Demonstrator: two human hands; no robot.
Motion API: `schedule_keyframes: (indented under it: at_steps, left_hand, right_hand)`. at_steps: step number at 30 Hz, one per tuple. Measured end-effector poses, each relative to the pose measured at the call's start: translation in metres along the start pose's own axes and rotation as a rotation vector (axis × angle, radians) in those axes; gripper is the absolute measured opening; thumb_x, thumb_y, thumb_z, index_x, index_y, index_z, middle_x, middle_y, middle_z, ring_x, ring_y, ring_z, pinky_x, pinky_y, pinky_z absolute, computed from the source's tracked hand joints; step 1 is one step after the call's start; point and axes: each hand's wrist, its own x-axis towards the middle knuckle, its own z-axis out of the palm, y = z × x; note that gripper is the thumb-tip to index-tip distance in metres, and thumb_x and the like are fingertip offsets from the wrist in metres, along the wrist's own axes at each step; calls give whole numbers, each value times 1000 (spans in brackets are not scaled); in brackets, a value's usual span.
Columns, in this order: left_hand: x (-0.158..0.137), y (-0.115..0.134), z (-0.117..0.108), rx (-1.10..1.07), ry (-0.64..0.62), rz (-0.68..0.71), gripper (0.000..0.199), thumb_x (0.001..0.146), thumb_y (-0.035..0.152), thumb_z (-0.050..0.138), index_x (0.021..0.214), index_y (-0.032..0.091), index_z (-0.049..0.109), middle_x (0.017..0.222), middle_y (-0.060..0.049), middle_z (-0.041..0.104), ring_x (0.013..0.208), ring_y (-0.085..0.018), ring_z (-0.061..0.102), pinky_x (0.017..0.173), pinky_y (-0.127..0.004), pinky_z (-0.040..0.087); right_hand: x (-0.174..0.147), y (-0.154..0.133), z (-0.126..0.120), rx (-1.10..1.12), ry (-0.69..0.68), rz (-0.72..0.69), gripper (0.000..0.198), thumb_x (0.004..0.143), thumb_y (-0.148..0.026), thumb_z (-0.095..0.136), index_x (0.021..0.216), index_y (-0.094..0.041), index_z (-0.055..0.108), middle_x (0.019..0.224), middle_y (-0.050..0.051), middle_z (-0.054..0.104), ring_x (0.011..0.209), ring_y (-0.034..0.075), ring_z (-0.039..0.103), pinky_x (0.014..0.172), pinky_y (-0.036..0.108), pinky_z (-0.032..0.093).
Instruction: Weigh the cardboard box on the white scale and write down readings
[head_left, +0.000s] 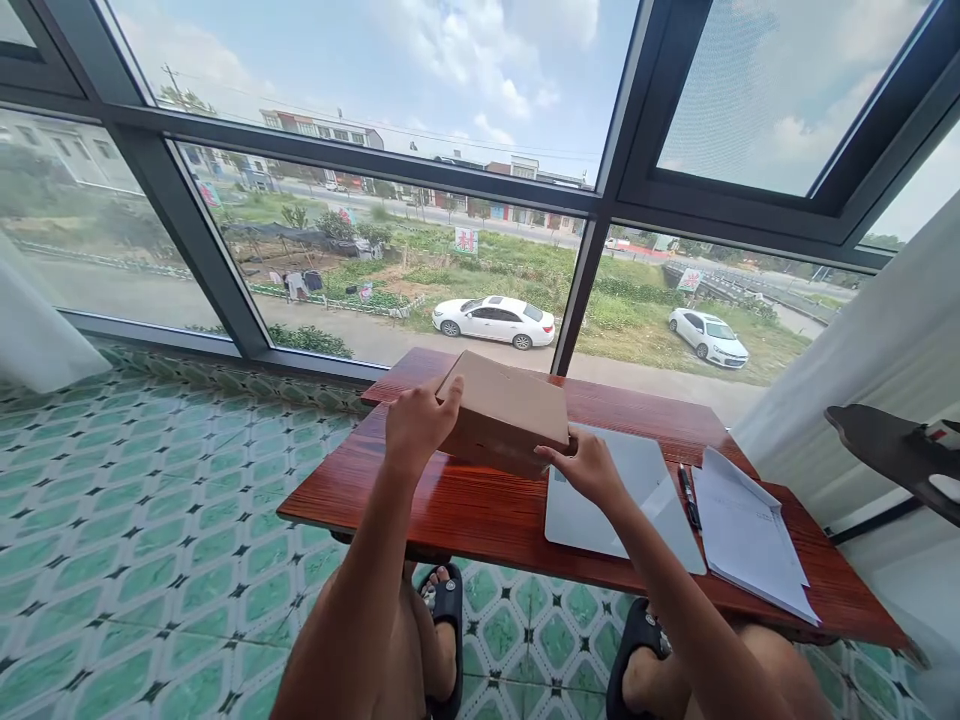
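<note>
A brown cardboard box [506, 405] is held between both hands, tilted, over the reddish wooden table [360, 480]. My left hand [421, 425] grips its left end, thumb along the top edge. Around the lower right corner, my right hand [589, 465] is closed with the thumb on the near side; its other fingers are partly hidden behind the box. A closed silver laptop [600, 515] lies beneath my right hand and forearm. Whether the box's underside touches the table cannot be made out.
Right of the laptop lie a black pen [688, 497] and a stack of white papers [750, 540] with a curled top sheet. A dark flat object [885, 440] on a stand is by the white curtain [847, 380]. Large windows with dark frames [596, 205] rise behind the table.
</note>
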Motion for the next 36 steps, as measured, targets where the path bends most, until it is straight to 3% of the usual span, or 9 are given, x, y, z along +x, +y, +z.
schedule_keyframes:
  at_steps: [5,14,25,30,36]
  left_hand:
    - [4,-7,4,24,-30,-10,54,99,52,36,116,18,75,106,-18,76,107,-37,68,90,-42,48]
    - [7,-11,11,53,-95,14,50,98,46,35,113,21,75,107,-17,76,105,-35,69,86,-39,48]
    - [8,-11,7,148,-178,-17,47,98,43,35,110,15,72,115,-20,74,110,-36,68,91,-40,48]
    - [9,-12,10,217,-217,-46,46,95,34,37,121,10,66,115,-24,72,111,-39,67,92,-45,49]
    - [9,-16,12,281,-255,-60,45,93,28,37,120,6,66,112,-26,72,109,-38,68,91,-45,50]
  right_hand:
    - [4,10,13,12,-8,0,37,85,-52,70,95,-17,71,87,5,75,77,19,64,67,27,39]
    - [6,29,29,46,-13,46,44,81,-59,68,89,-17,69,78,2,67,71,18,55,66,29,37]
    - [2,25,35,56,-13,10,38,83,-55,70,91,-17,69,82,4,72,76,20,61,66,29,39]
    - [1,19,38,-7,-29,25,32,82,-50,74,89,-19,68,81,3,72,72,19,59,65,29,36]
    - [-1,16,41,-42,-27,19,28,82,-45,76,87,-20,65,80,2,71,72,19,58,65,29,34]
